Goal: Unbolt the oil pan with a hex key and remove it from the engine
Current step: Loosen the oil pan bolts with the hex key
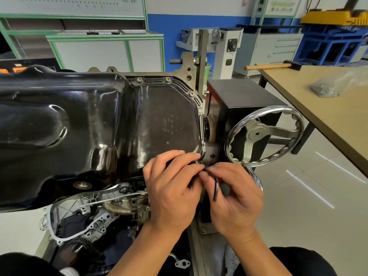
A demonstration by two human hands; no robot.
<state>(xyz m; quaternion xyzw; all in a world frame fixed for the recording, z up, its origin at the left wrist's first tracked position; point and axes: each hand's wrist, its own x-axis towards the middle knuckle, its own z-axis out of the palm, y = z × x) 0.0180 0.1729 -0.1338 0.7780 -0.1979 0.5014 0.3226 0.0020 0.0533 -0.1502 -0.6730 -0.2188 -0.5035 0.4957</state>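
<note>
The black oil pan (79,126) fills the left and centre of the frame, still seated on the engine (89,212), whose grey castings show beneath it at lower left. Bolts (168,79) sit in the pan's flange along its top right edge. Both hands meet at the pan's lower right corner, just below the centre of the frame. The right hand (237,198) pinches the hex key (216,188) near its bend, fingers curled around it, and the key's long arm hangs down across the palm. The left hand (173,188) is curled over the corner flange, its fingertips touching the right hand's at the key's upper end; whether they grip the key or only rest on the flange cannot be told. The key's tip and the bolt it may sit in are hidden under the fingers. Just right of the hands stands a chromed handwheel (264,136). At the right edge is a table (328,120) carrying a hammer (272,66) and a clear bag (326,90) of small metal parts.
</note>
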